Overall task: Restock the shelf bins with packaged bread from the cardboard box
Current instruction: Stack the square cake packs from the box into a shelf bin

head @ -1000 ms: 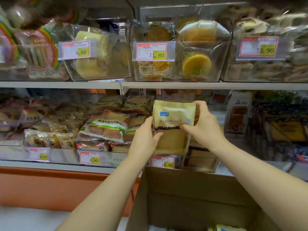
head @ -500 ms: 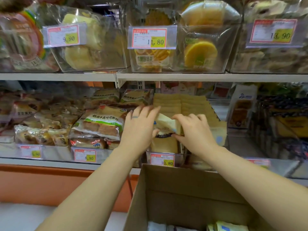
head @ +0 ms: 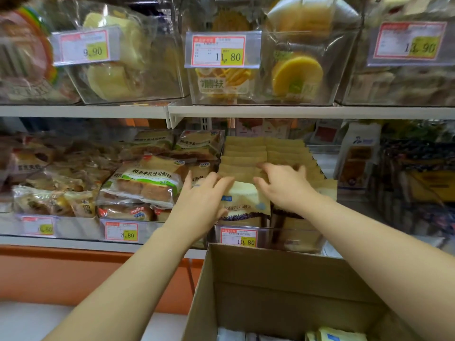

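Note:
A pale-yellow packaged bread [head: 243,201] stands at the front of a clear shelf bin [head: 293,238] tagged 10.80, ahead of a row of several like packs [head: 246,153]. My left hand [head: 202,195] lies against the pack's left edge with straight fingers. My right hand [head: 283,185] rests with spread fingers on the pack's top right corner and the packs behind it. Below, the open cardboard box [head: 270,279] shows a few yellow packs [head: 342,335] at its bottom.
Left of the bin sit green-labelled toast packs [head: 147,183] over an 8.80 tag. The upper shelf edge [head: 295,112] carries clear bins of cakes [head: 295,75]. Dark packages [head: 418,168] fill the right side. An orange panel [head: 98,274] runs under the shelf.
The pack, held up in both hands a second ago, has gone down into the front of the bin. The fingers have loosened from a pinch to lying flat on it.

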`<act>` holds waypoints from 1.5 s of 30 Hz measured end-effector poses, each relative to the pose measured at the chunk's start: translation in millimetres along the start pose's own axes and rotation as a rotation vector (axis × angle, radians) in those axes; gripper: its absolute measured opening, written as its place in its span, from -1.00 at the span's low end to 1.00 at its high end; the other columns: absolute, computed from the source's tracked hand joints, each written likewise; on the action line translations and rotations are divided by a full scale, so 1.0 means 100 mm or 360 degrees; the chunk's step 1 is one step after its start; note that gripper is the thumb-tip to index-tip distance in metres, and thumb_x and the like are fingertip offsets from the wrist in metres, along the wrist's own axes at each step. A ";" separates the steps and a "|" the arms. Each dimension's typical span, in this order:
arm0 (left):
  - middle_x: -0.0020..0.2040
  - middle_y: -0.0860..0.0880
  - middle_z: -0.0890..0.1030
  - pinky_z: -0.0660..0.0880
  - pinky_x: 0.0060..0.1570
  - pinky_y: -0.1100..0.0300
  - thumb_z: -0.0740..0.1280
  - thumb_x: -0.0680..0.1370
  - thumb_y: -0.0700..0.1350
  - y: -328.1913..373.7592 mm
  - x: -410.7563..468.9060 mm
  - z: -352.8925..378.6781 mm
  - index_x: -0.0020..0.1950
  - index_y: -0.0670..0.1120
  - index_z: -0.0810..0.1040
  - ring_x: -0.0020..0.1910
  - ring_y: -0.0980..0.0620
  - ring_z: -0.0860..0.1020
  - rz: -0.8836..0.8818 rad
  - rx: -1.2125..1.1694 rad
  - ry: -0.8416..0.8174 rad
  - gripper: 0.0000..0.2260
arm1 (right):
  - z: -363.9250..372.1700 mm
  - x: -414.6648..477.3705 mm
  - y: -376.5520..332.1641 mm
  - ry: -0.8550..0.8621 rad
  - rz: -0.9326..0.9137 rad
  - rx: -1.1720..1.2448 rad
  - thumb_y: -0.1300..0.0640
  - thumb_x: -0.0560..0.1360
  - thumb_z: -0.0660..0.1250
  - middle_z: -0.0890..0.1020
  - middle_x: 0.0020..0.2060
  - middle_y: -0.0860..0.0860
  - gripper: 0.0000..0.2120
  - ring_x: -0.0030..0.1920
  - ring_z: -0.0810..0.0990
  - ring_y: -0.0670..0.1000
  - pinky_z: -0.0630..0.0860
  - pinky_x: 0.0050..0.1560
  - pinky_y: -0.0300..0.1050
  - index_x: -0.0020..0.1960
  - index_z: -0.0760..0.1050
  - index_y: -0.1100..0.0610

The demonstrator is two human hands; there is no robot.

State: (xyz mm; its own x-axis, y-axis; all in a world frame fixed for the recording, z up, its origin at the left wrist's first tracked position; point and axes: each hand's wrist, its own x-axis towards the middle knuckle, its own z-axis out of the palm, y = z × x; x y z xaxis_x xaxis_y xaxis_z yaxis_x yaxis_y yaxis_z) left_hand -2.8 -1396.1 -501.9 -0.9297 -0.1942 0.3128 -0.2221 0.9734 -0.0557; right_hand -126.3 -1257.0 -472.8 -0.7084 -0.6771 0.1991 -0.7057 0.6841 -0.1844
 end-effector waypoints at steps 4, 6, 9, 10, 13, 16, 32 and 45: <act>0.43 0.03 0.24 -0.10 0.47 -0.14 0.31 0.55 0.05 0.01 0.00 0.00 0.55 0.08 0.00 0.41 0.01 0.29 0.0086 -0.0014 -0.0039 -0.33 | -0.02 0.11 -0.03 -0.0212 0.0031 0.0100 -0.10 0.58 0.19 0.65 0.00 -0.03 -0.70 0.11 0.53 0.06 0.04 0.42 0.27 0.17 0.54 0.02; 0.42 0.00 0.25 -0.06 0.47 -0.14 0.34 0.54 0.01 0.02 -0.04 0.05 0.55 0.06 0.04 0.38 -0.03 0.33 0.0173 -0.0056 0.0011 -0.32 | -0.05 0.07 -0.06 -0.0135 -0.0063 -0.0079 -0.03 0.58 0.21 0.65 -0.07 -0.04 -0.79 0.05 0.55 0.05 0.08 0.40 0.21 0.04 0.58 0.02; 0.27 -0.11 0.43 0.18 0.37 -0.24 0.49 0.41 -0.16 0.01 -0.07 0.14 0.46 -0.03 0.30 0.15 -0.16 0.53 0.0297 -0.0079 0.0226 -0.33 | -0.06 -0.01 -0.05 0.0132 -0.0191 -0.0375 0.05 0.60 0.16 0.61 -0.02 -0.07 -0.80 0.11 0.52 0.06 0.09 0.37 0.13 0.03 0.56 0.01; 0.20 -0.12 0.47 0.27 0.32 -0.24 0.54 0.34 -0.22 0.00 -0.07 0.16 0.41 -0.05 0.36 0.05 -0.16 0.58 0.0305 -0.0060 0.0305 -0.31 | -0.06 -0.04 -0.03 0.0239 -0.0205 -0.0402 0.05 0.60 0.15 0.59 0.01 -0.07 -0.80 0.13 0.50 0.05 0.10 0.36 0.12 0.06 0.55 -0.01; 0.12 -0.12 0.49 0.36 0.26 -0.21 0.57 0.21 -0.33 0.00 0.00 0.18 0.35 -0.07 0.38 -0.05 -0.12 0.59 0.0327 0.0019 0.0429 -0.24 | -0.07 -0.10 0.04 0.0372 -0.0254 -0.0358 -0.01 0.62 0.11 0.57 0.07 -0.09 -0.76 0.16 0.44 0.05 0.13 0.31 0.06 0.12 0.53 -0.02; 0.08 -0.16 0.53 0.38 0.22 -0.25 0.55 0.21 -0.35 0.02 0.07 0.19 0.32 -0.11 0.46 -0.09 -0.16 0.60 0.0276 0.0132 0.0488 -0.30 | -0.07 -0.15 0.10 0.0289 -0.0314 -0.0242 -0.04 0.63 0.06 0.55 0.12 -0.10 -0.70 0.19 0.40 0.04 0.15 0.27 0.01 0.20 0.51 -0.05; 0.55 -0.07 -0.33 -0.43 0.31 -0.26 0.04 0.66 0.00 0.57 0.16 0.44 0.44 0.19 -0.47 0.51 -0.22 -0.30 0.0106 0.0259 -0.0101 -0.35 | 0.41 -0.70 0.60 -0.0111 -0.0305 -0.0300 -0.07 0.61 0.11 -0.18 0.55 0.01 -0.45 0.53 -0.26 0.13 -0.17 0.41 0.37 0.54 0.00 -0.09; 0.57 -0.20 -0.01 -0.04 0.36 -0.27 -0.02 0.56 0.24 0.52 -0.09 0.67 0.58 0.02 -0.05 0.52 -0.21 -0.01 0.0158 0.0115 0.0182 -0.37 | 0.30 -0.89 0.61 -0.0045 -0.0521 -0.0575 -0.28 0.45 -0.03 0.33 0.45 0.09 -0.36 0.46 0.26 0.17 0.02 0.37 0.32 0.41 0.38 0.00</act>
State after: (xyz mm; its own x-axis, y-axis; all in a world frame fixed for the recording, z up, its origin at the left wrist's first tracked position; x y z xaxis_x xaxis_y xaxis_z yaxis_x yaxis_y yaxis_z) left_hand -25.5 -1352.0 -571.6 -0.9096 -0.0782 0.4080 -0.1549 0.9752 -0.1582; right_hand -107.0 -1162.7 -530.3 -0.4535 -0.8761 0.1638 -0.8459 0.4809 0.2305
